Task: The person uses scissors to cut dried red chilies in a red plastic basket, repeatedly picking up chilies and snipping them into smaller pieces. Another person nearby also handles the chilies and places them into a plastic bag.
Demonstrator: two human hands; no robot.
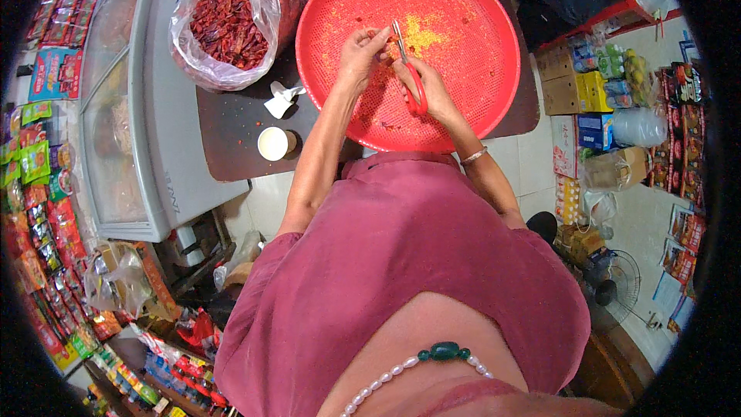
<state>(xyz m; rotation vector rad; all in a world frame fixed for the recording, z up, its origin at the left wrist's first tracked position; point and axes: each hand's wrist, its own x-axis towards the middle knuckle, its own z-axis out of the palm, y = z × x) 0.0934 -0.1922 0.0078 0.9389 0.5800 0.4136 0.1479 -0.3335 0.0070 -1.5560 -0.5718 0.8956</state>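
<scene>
My right hand [431, 87] grips a pair of scissors with red handles [418, 90], their metal blades pointing away from me. Beside the blades, my left hand [362, 55] pinches a small piece of dried red chili [393, 38]; how much of it the fingers hide I cannot tell. Both hands are above a round red perforated plastic basket [474, 110]. Yellow chili seeds [422, 35] lie heaped near its middle, with more scattered across the mesh and a few dark red chili bits among them.
Left of the basket stands a clear plastic bag [263, 0] full of dried red chilies [228, 29]. A paper cup [273, 143] and a crumpled white tissue [282, 99] rest on the dark table [231, 156]. A display freezer [168, 98] borders the table's left; boxes [558, 84] and a fan [613, 286] stand right.
</scene>
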